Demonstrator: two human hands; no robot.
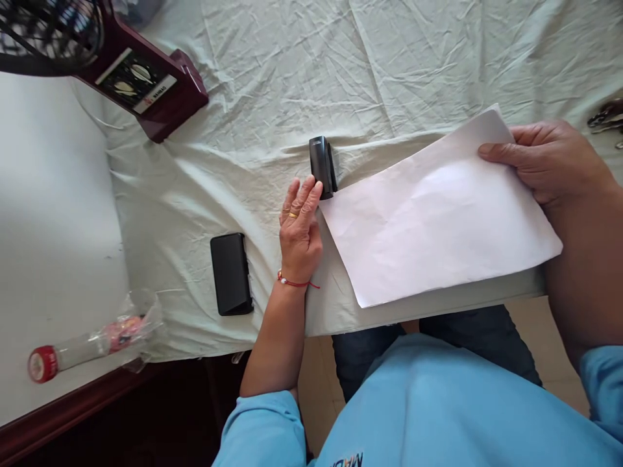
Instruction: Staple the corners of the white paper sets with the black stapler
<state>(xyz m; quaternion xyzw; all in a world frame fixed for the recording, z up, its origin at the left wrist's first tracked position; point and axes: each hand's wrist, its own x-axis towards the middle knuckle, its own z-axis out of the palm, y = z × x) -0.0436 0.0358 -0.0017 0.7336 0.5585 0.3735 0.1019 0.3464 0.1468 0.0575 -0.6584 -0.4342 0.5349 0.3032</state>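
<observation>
We see the left hand (pixel 299 233) lying palm-down on the counter (pixel 272 84), its fingers (pixel 305 194) loosely together and stretched out, their tips touching the near end of a small black stapler (pixel 322 165); they clamp on nothing. A ring sits on one finger and a red cord circles the wrist. The right hand (pixel 548 159) has its fingers closed on the far right corner of a white sheet of paper (pixel 438 214), thumb on top. The sheet lies slanted near the counter's near edge, its left corner just beside the stapler and the left hand, its lower corner reaching almost to the edge.

To the left of the left hand a black phone case (pixel 231 274) lies close to the near edge. Between it and the far edge we find open, crumpled pale-green cloth. At the far left corner stands a maroon fan base (pixel 156 87); its label carries writing too small for us to read. Beyond the counter's left edge, on a white surface, a plastic bottle (pixel 78 350) with a red cap lies in a clear wrapper. A dark object at the far right is cut off. Writing on the blue shirt (pixel 438 408) is cut off.
</observation>
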